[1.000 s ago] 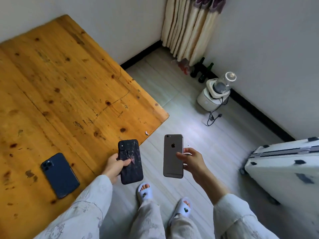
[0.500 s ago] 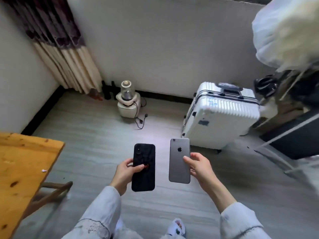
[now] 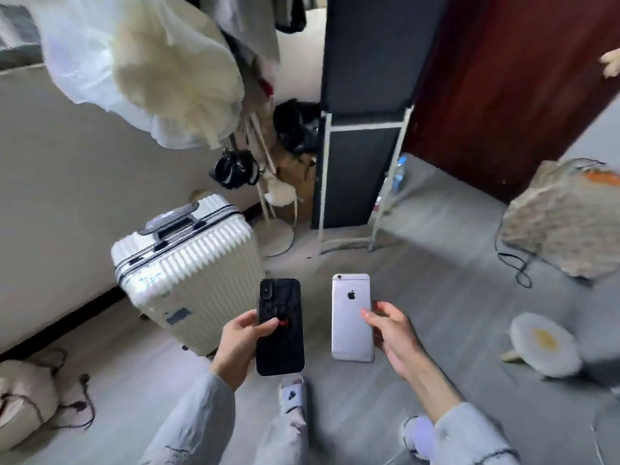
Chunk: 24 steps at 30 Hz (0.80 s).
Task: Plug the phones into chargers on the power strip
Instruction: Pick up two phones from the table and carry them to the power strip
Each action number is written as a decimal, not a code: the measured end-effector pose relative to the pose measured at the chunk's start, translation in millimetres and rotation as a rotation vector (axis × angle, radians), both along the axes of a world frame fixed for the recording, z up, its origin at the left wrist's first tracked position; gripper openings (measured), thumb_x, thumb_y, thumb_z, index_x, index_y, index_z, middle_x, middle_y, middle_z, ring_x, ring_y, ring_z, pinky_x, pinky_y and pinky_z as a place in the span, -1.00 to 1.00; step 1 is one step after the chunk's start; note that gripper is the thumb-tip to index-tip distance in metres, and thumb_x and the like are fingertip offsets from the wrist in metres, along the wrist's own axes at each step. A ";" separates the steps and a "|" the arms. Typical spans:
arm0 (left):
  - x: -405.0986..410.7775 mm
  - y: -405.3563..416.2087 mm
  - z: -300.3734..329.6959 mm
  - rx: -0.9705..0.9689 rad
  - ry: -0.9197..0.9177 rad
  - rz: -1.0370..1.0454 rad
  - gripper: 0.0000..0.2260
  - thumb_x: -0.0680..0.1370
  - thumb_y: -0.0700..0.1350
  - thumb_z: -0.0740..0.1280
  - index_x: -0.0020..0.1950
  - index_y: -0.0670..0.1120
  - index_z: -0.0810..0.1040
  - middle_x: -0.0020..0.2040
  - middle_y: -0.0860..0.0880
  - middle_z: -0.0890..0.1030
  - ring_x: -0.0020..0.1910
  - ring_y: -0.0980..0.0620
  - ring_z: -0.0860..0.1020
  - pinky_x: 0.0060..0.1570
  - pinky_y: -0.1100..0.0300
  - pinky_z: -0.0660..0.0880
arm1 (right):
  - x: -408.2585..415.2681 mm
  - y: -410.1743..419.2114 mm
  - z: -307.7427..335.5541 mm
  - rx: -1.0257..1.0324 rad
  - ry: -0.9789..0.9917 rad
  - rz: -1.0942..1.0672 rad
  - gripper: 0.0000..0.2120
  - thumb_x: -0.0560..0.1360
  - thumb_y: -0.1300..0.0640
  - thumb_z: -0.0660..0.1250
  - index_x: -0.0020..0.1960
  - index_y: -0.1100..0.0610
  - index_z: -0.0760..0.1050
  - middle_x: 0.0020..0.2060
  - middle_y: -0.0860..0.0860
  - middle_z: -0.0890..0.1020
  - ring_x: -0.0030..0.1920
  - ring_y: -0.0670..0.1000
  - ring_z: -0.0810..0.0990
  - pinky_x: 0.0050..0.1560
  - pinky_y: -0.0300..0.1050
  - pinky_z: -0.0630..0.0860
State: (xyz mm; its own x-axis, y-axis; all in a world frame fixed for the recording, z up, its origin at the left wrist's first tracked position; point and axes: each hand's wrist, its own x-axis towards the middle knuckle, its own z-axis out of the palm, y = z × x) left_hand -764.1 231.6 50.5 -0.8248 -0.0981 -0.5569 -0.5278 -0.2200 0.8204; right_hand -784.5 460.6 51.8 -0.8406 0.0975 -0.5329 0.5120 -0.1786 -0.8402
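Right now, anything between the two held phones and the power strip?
Cannot say: no power strip or charger shows in this view. The left hand holds the black phone, the right hand the silver phone, over bare floor. The suitcase stands to the left.

Open floor (image 3: 436, 263) is left ahead of the hands, bounded by a white suitcase (image 3: 188, 273) on the left and a black rack (image 3: 355, 176) beyond.

Single head cam, wide-angle, looks fwd and down from standing height. Both hands close in lower centre, grey floor (image 3: 453, 280) below, white suitcase (image 3: 188, 273) near left. No 2nd view, so no overlap.
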 end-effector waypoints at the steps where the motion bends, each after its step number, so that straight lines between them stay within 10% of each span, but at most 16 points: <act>1: -26.2 15.4 -1.3 0.001 0.000 -0.048 -0.87 0.45 -0.29 0.36 -0.02 -0.20 0.60 -0.12 -0.15 0.67 -0.16 -0.09 0.63 -0.24 0.16 0.53 | -15.2 16.9 -1.7 -0.003 -0.002 -0.051 -0.87 0.49 0.35 0.27 -0.17 0.16 0.43 -0.27 0.08 0.54 -0.28 0.01 0.47 -0.29 -0.14 0.34; 9: -243.9 140.8 -1.9 0.049 0.002 -0.344 -0.89 0.43 -0.30 0.37 -0.14 -0.10 0.61 -0.30 -0.02 0.70 -0.38 0.07 0.64 -0.50 0.36 0.47 | -154.9 136.0 -3.5 -0.031 0.006 -0.399 -0.91 0.47 0.32 0.30 -0.14 0.15 0.48 -0.23 0.07 0.58 -0.24 0.03 0.54 -0.23 -0.12 0.42; 24: -467.1 427.6 -12.1 0.081 -0.055 -0.779 -0.88 0.42 -0.29 0.38 -0.11 -0.11 0.61 -0.26 0.03 0.70 -0.31 0.15 0.64 -0.22 0.18 0.47 | -280.8 379.1 -0.9 -0.031 -0.015 -0.864 -0.92 0.45 0.29 0.35 -0.14 0.15 0.49 -0.23 0.07 0.61 -0.25 0.04 0.57 -0.27 -0.16 0.47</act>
State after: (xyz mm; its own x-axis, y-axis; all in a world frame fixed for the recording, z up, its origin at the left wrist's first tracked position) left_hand -1231.2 659.2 38.4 -0.6100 0.5402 -0.5797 -0.5940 0.1725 0.7857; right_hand -1065.4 839.7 50.9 -0.4716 0.6841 -0.5564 0.1972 -0.5332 -0.8227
